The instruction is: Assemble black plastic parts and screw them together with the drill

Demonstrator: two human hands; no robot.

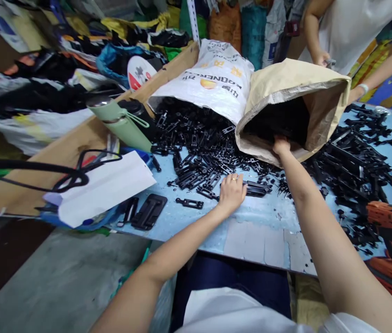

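Observation:
My left hand (232,192), with a ring on one finger, rests on the blue tabletop at the near edge of a heap of small black plastic parts (199,150). Its fingers are slightly apart, and nothing shows gripped in them. Just right of its fingertips lies a longer black plastic piece (257,188). My right hand (281,145) reaches into the mouth of a brown paper sack (286,78) lying on its side. Its fingers are hidden in the dark inside. A single black slotted part (189,203) lies to the left of my left hand.
A white woven sack (213,76) spills parts at the back. A green tumbler (121,125) and white paper (105,187) stand left. More black parts (351,162) and an orange cordless drill (386,215) are right. Another person's hand (321,58) is behind the paper sack.

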